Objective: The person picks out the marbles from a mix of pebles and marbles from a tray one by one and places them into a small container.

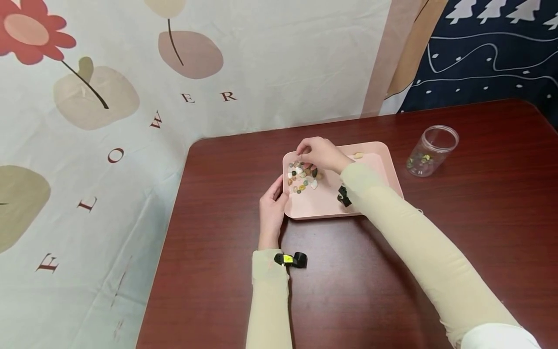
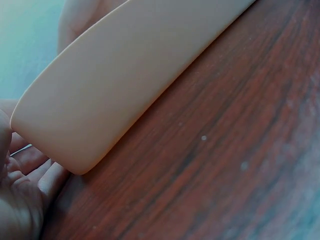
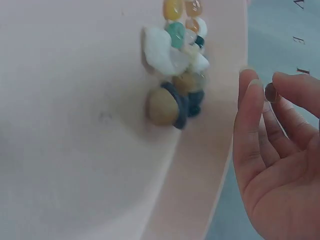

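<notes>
My right hand is over the far left part of a pink tray. Its thumb and a fingertip pinch a small dark pebble, seen in the right wrist view. Below lies a cluster of small polished pebbles, white, green, yellow and brown, along the tray's left side. A white pebble and a round tan one stand out among them. At the tray's near left corner my left hand holds the wall; the left wrist view shows its fingers around that corner.
A clear plastic jar with a few yellow-green pieces inside stands right of the tray on the brown table. A lone pale yellow pebble lies at the tray's far side. Patterned cloth hangs behind the table.
</notes>
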`<state>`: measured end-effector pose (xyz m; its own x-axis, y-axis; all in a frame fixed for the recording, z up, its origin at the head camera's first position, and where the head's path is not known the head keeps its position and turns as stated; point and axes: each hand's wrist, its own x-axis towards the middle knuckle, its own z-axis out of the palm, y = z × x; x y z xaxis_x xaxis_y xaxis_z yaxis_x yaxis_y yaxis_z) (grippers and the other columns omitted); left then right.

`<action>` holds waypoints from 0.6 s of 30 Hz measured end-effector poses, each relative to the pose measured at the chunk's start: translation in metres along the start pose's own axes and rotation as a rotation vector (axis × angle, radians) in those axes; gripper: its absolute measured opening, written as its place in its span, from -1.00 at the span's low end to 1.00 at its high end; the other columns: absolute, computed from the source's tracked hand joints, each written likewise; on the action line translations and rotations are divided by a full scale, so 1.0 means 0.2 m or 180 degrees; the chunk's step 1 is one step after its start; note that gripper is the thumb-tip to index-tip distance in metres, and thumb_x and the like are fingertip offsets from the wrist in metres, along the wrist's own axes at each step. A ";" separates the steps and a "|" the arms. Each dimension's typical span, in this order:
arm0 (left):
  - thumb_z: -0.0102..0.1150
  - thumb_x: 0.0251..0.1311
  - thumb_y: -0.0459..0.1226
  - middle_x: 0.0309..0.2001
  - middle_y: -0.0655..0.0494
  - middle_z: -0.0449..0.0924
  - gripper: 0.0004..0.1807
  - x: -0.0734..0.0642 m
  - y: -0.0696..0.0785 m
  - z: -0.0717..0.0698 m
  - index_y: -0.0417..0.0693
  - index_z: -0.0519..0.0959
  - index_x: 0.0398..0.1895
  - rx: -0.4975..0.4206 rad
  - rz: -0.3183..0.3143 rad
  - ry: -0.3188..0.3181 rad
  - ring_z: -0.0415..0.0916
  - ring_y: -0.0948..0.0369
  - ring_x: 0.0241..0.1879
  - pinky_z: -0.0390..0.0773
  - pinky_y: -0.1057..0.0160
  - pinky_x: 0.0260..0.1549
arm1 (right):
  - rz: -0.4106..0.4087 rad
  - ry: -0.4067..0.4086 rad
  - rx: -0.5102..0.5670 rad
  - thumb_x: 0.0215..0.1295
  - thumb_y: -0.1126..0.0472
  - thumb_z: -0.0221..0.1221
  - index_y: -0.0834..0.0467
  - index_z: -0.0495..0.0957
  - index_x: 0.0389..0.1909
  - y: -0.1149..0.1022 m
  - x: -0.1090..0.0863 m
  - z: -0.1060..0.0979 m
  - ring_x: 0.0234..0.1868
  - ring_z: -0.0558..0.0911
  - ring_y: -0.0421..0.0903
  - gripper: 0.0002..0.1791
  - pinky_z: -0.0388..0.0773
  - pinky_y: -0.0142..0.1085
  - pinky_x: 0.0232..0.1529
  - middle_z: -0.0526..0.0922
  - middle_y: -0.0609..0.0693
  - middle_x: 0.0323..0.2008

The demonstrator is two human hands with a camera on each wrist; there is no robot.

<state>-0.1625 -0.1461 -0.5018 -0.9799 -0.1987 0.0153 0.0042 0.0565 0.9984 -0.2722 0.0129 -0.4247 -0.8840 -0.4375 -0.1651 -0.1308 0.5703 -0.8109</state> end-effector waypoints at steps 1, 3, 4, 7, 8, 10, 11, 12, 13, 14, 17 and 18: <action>0.06 0.14 -0.37 0.08 0.13 0.44 -0.56 0.00 0.00 0.00 0.02 0.44 0.13 -0.0005 -0.0018 -0.0008 0.36 0.29 0.07 0.40 0.28 -0.03 | -0.0017 0.0023 -0.0033 0.21 0.19 0.09 0.11 0.50 -0.22 0.00 -0.01 -0.01 -0.39 0.59 -0.06 -0.85 0.55 -0.24 -0.39 0.57 0.06 -0.32; 0.06 0.15 -0.37 0.09 0.12 0.43 -0.56 0.00 0.01 0.00 0.01 0.43 0.14 -0.0020 -0.0064 -0.0032 0.35 0.29 0.08 0.39 0.28 -0.02 | -0.0057 0.0057 -0.0074 0.20 0.17 0.10 0.10 0.50 -0.24 -0.01 -0.02 -0.04 -0.40 0.58 -0.06 -0.86 0.54 -0.27 -0.41 0.58 0.05 -0.32; 0.06 0.15 -0.36 0.10 0.11 0.42 -0.56 0.00 0.01 0.00 0.00 0.42 0.14 -0.0026 -0.0092 -0.0042 0.34 0.29 0.09 0.38 0.28 -0.01 | -0.0079 0.0066 -0.0089 0.20 0.16 0.10 0.09 0.50 -0.24 -0.02 -0.03 -0.05 -0.39 0.58 -0.06 -0.86 0.54 -0.28 -0.41 0.57 0.05 -0.32; 0.04 0.15 -0.38 0.13 0.04 0.40 -0.55 -0.01 0.05 -0.01 -0.07 0.40 0.16 -0.0028 -0.0139 -0.0070 0.32 0.23 0.12 0.37 0.26 0.01 | -0.0144 0.0090 -0.0070 0.20 0.15 0.11 0.09 0.50 -0.24 -0.03 -0.06 -0.09 -0.37 0.57 -0.02 -0.86 0.55 -0.26 -0.39 0.56 0.08 -0.32; 0.04 0.15 -0.40 0.13 0.01 0.39 -0.55 -0.02 0.06 0.00 -0.09 0.40 0.16 -0.0020 -0.0140 -0.0078 0.31 0.21 0.13 0.36 0.25 0.01 | -0.0166 0.0103 -0.0054 0.20 0.15 0.11 0.09 0.50 -0.24 -0.03 -0.07 -0.10 -0.36 0.56 0.01 -0.86 0.55 -0.25 -0.37 0.56 0.10 -0.33; 0.02 0.15 -0.41 0.14 -0.02 0.38 -0.55 -0.03 0.09 0.00 -0.12 0.39 0.17 0.0014 -0.0140 -0.0076 0.30 0.18 0.14 0.36 0.24 0.02 | -0.0212 0.0139 0.0004 0.20 0.15 0.11 0.09 0.51 -0.25 -0.03 -0.09 -0.12 -0.35 0.57 0.03 -0.86 0.55 -0.23 -0.36 0.54 0.08 -0.36; 0.01 0.15 -0.42 0.14 -0.03 0.37 -0.54 -0.04 0.10 0.00 -0.14 0.38 0.17 0.0033 -0.0134 -0.0072 0.30 0.16 0.14 0.36 0.24 0.02 | -0.0240 0.0163 0.0046 0.20 0.14 0.12 0.08 0.51 -0.25 -0.03 -0.10 -0.12 -0.36 0.57 0.03 -0.86 0.56 -0.22 -0.36 0.54 0.07 -0.37; 0.01 0.15 -0.42 0.15 -0.03 0.37 -0.54 -0.04 0.12 0.00 -0.15 0.38 0.17 0.0041 -0.0130 -0.0070 0.29 0.16 0.14 0.35 0.24 0.03 | -0.0266 0.0177 0.0104 0.20 0.14 0.12 0.08 0.51 -0.26 -0.03 -0.11 -0.13 -0.36 0.57 0.03 -0.86 0.56 -0.21 -0.36 0.53 0.06 -0.38; 0.01 0.15 -0.42 0.15 -0.03 0.37 -0.54 -0.05 0.12 0.00 -0.15 0.38 0.17 0.0059 -0.0123 -0.0067 0.29 0.16 0.14 0.35 0.25 0.03 | -0.0291 0.0188 0.0158 0.19 0.13 0.13 0.07 0.51 -0.26 -0.03 -0.12 -0.14 -0.37 0.57 0.04 -0.86 0.56 -0.21 -0.36 0.53 0.05 -0.39; 0.01 0.15 -0.42 0.15 -0.03 0.37 -0.54 -0.05 0.13 0.00 -0.15 0.38 0.17 0.0071 -0.0123 -0.0065 0.29 0.16 0.15 0.35 0.25 0.03 | -0.0317 0.0196 0.0219 0.19 0.12 0.13 0.06 0.51 -0.27 -0.04 -0.13 -0.15 -0.38 0.57 0.02 -0.87 0.56 -0.21 -0.37 0.53 0.03 -0.40; 0.01 0.15 -0.42 0.15 -0.03 0.37 -0.54 -0.05 0.13 0.01 -0.14 0.37 0.17 0.0106 -0.0110 -0.0063 0.30 0.18 0.14 0.34 0.25 0.03 | -0.0401 0.0181 0.0416 0.17 0.09 0.15 0.03 0.52 -0.27 -0.05 -0.16 -0.17 -0.40 0.57 0.02 -0.86 0.56 -0.20 -0.38 0.54 0.06 -0.40; 0.01 0.15 -0.42 0.14 -0.02 0.37 -0.54 -0.05 0.13 0.01 -0.13 0.38 0.17 0.0127 -0.0107 -0.0063 0.30 0.19 0.13 0.34 0.26 0.03 | -0.0440 0.0166 0.0467 0.17 0.08 0.15 0.03 0.53 -0.26 -0.06 -0.17 -0.17 -0.41 0.57 0.02 -0.84 0.56 -0.20 -0.38 0.54 0.09 -0.40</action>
<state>-0.1526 -0.1415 -0.4763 -0.9831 -0.1819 -0.0197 -0.0364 0.0891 0.9954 -0.2567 0.0455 -0.3904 -0.8847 -0.4657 -0.0204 -0.1891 0.3985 -0.8975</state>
